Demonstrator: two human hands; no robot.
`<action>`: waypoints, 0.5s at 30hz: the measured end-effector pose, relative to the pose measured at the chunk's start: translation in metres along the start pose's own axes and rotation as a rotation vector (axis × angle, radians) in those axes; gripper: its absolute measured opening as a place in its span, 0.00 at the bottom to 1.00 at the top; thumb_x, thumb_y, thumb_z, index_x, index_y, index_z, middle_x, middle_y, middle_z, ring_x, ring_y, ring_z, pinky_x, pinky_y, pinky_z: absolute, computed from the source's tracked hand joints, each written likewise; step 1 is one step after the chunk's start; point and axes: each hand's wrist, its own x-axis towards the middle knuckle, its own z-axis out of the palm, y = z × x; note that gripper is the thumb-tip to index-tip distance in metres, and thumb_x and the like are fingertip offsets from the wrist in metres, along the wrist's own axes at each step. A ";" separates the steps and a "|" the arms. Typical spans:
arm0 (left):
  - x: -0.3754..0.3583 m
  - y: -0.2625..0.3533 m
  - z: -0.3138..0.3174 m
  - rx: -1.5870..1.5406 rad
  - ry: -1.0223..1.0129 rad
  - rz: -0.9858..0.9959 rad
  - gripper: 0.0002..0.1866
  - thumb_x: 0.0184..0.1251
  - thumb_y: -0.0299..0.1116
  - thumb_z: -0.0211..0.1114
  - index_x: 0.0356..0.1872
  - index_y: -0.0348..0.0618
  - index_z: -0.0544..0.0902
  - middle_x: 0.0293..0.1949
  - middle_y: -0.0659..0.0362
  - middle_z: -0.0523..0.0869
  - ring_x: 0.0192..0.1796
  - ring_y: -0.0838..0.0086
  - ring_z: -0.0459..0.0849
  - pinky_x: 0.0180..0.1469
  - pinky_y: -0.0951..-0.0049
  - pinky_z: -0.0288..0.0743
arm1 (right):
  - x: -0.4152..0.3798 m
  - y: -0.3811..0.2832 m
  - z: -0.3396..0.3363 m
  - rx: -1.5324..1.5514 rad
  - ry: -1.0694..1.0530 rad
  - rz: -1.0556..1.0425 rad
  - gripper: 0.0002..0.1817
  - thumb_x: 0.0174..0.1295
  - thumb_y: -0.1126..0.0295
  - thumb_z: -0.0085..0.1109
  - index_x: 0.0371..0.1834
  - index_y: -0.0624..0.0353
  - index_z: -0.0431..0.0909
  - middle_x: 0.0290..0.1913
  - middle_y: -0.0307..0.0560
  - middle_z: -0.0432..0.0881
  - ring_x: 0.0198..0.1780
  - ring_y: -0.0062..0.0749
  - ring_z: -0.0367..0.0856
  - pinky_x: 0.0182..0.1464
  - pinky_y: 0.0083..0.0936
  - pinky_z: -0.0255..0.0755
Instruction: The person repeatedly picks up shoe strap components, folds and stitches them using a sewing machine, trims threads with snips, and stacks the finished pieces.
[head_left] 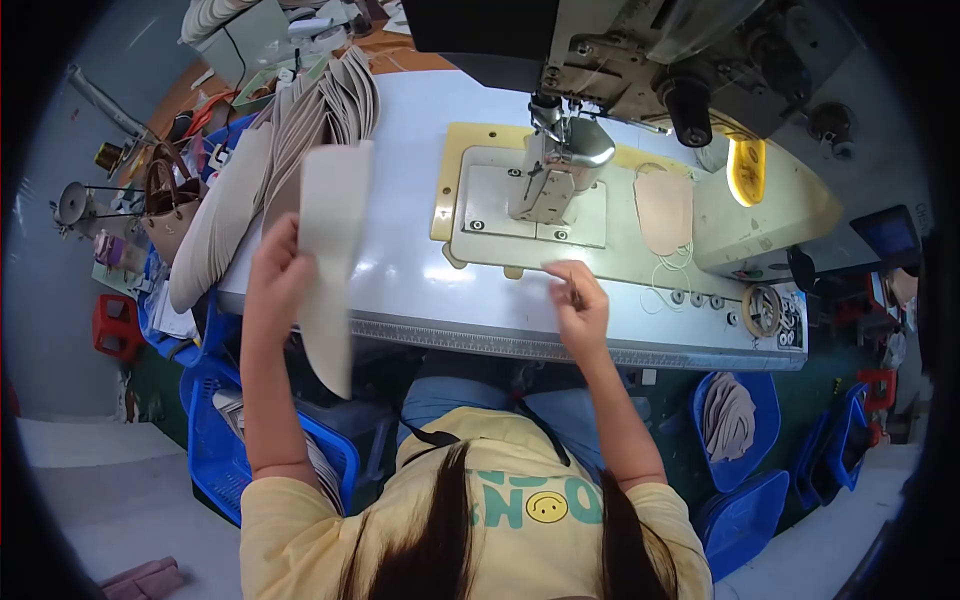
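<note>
Pale grey flat material (pixel 335 220), cut long and curved, was gripped by the left hand (pixel 278 270) across the front edge of the glossy white surface (pixel 400 200), its long axis roughly front-to-back. The right hand (pixel 580 308), farther off, was half curled; its contents could not be told.

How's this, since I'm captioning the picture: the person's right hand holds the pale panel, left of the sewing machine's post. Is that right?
Wrong hand: in the head view, the left hand holds the pale panel, left of the sewing machine's post.
</note>
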 end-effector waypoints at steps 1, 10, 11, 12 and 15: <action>-0.015 0.011 0.020 -0.146 -0.031 0.001 0.19 0.47 0.19 0.47 0.44 0.35 0.74 0.32 0.64 0.78 0.32 0.84 0.74 0.35 0.83 0.67 | 0.000 -0.012 0.009 0.152 -0.009 0.071 0.18 0.47 0.85 0.53 0.44 0.60 0.75 0.45 0.45 0.76 0.29 0.21 0.72 0.28 0.18 0.65; -0.063 -0.033 0.111 -0.702 -0.433 -0.499 0.21 0.47 0.14 0.49 0.47 0.34 0.71 0.38 0.59 0.79 0.39 0.79 0.79 0.41 0.81 0.72 | 0.003 -0.018 0.017 0.549 0.131 0.295 0.20 0.57 0.78 0.52 0.54 0.64 0.67 0.47 0.43 0.74 0.26 0.10 0.62 0.27 0.09 0.60; -0.063 -0.035 0.116 -0.712 -0.409 -0.521 0.21 0.47 0.14 0.48 0.46 0.34 0.71 0.38 0.58 0.79 0.38 0.77 0.80 0.41 0.79 0.73 | -0.001 -0.017 0.008 0.584 0.125 0.365 0.20 0.59 0.76 0.50 0.56 0.62 0.66 0.44 0.40 0.76 0.25 0.10 0.62 0.26 0.10 0.59; -0.063 -0.037 0.120 -0.739 -0.347 -0.543 0.22 0.45 0.13 0.48 0.46 0.34 0.71 0.35 0.56 0.79 0.36 0.74 0.79 0.40 0.77 0.73 | -0.002 -0.018 0.004 0.637 0.109 0.318 0.20 0.58 0.76 0.51 0.56 0.62 0.66 0.44 0.40 0.76 0.25 0.10 0.61 0.27 0.10 0.59; -0.062 -0.046 0.128 -0.819 -0.273 -0.590 0.23 0.40 0.13 0.49 0.44 0.34 0.71 0.29 0.53 0.78 0.29 0.67 0.78 0.37 0.70 0.74 | 0.000 -0.028 0.005 0.575 0.081 0.183 0.23 0.55 0.75 0.55 0.56 0.63 0.66 0.47 0.42 0.76 0.25 0.11 0.60 0.28 0.10 0.59</action>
